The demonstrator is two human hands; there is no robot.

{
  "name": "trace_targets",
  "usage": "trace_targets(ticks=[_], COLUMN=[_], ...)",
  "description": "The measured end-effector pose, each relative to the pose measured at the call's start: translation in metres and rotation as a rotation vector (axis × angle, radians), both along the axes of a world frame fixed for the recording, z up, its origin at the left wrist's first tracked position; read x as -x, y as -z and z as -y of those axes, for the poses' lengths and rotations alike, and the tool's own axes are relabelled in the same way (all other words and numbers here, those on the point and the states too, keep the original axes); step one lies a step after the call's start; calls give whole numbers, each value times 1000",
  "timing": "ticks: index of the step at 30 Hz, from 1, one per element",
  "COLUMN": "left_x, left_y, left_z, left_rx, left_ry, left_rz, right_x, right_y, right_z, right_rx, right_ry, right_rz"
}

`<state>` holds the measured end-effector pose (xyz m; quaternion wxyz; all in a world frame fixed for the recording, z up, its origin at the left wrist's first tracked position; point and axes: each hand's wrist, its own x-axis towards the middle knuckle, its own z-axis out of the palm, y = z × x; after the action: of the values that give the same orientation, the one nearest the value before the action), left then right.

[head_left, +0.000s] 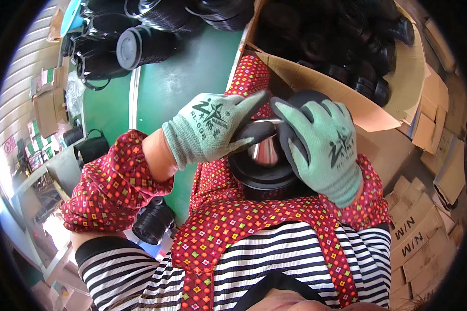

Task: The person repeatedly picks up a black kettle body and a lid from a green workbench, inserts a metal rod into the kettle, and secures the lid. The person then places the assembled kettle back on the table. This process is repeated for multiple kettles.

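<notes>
Left hand (213,124), in a mint-green glove with dark-coated fingers, pinches a thin bright strip (271,121) between thumb and forefinger above the lap. Facing it, the matching gloved right hand (321,142) has its fingers bent and its forefinger and thumb close to the strip's other end; whether they grip it I cannot tell. Just below the fingertips, a shiny silver piece (265,152) shows within a round black part with a broad rim (262,181), which sits at the lap over a red patterned apron (249,220). Near the left elbow lies a ribbed stack of black pieces (153,222). Farther off, an open carton (321,73) at upper right holds many black round parts (342,46), while a green tabletop (166,98) bears another nested black stack (148,46) on its side. Flattened cardboard (417,243) lies at far right.
</notes>
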<state>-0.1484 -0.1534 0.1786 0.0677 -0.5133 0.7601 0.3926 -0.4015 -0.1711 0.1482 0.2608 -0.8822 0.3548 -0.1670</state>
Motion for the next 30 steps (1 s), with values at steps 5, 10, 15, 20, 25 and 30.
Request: trace_targets(ticks=[5,10,15,20,25,30], left_x=[-11,-14,-26,-89,-136,-117], left_y=[56,77,66,118,196,161], left_z=[21,30,14,-58,-136,-153], left_rx=[199,267,474,690,626,593], left_ry=[184,185,-165,-659,-866,-944], left_rz=[-243,-319,-358,-220,233,38], right_x=[7,0,13,27,8,-9], right_y=[-25,-21,-21,22,52,29], right_z=[-5,-6,-6,-37,-36,-5], right_rx=[-49,-4,217,-83,-70,-45], right_ry=[23,75,52,-109,70,249], right_rz=[-243,-302,89,269,479,689])
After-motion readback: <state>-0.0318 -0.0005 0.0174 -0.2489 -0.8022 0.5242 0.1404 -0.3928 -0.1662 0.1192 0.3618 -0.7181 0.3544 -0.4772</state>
